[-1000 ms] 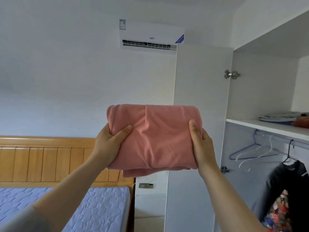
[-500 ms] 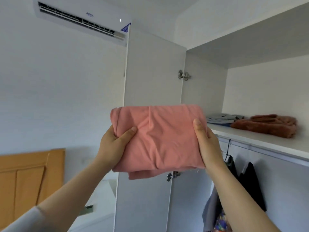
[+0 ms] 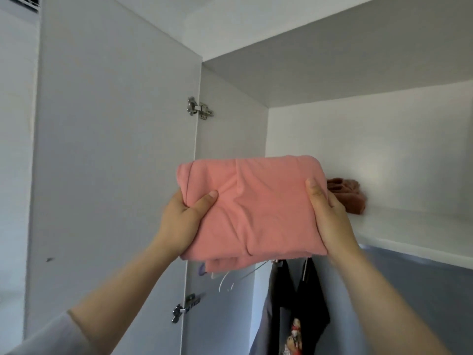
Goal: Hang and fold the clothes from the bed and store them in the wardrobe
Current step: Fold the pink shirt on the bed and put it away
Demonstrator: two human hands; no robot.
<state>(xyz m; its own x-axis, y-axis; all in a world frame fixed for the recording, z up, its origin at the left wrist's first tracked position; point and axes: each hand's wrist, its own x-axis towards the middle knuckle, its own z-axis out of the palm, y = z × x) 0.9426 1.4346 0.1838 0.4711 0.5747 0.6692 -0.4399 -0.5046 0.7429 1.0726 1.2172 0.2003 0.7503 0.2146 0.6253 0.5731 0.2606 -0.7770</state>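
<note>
Head view looks up at a folded pink garment (image 3: 256, 208), held in the air in front of the open wardrobe at about the height of the upper shelf (image 3: 409, 231) and not resting on it. She has it by both short sides. The left hand (image 3: 184, 221) grips the left edge, thumb pressed across the front and fingers tucked behind. The right hand (image 3: 330, 219) grips the right edge the same way, thumb lying flat up the front. The fold is neat on top, and a loose layer sags out below the bottom edge. Just behind the right side of the bundle, a brown garment (image 3: 350, 193) lies on the shelf against the back wall, partly hidden by the right hand. To the left, the white door (image 3: 115, 149) stands swung open, with one metal hinge (image 3: 199, 110) up high and a second hinge (image 3: 185, 307) lower down. Under the shelf, a few bare hangers (image 3: 227, 280) show below the pink bundle, and dark clothes (image 3: 307, 303) hang beside them, one with a printed figure near its hem. A grey sleeve (image 3: 51, 336) covers the left forearm at the bottom corner. An air conditioner (image 3: 20, 3) peeks in at the top left.
</note>
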